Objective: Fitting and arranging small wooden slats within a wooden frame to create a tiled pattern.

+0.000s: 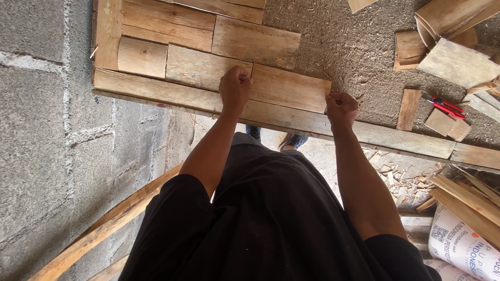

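wooden boards (208, 47): pale tan with brown grain streaks
block wall (41, 130): grey, lighter mortar lines
pliers (445, 106): red handles
sack (463, 250): white with printed marks
clothing (271, 218): black

A rough woodworking shop: sawdust-strewn worktop (338, 36), offcut boards (409, 49) upper right, bare block wall (47, 130) at left.

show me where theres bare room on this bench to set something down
Free: the sawdust-covered bench top between the fitted pale wooden boards and the red-handled pliers. Crowded: the offcut pile at upper right, and the long wooden edge rail, where the left hand and right hand grip.
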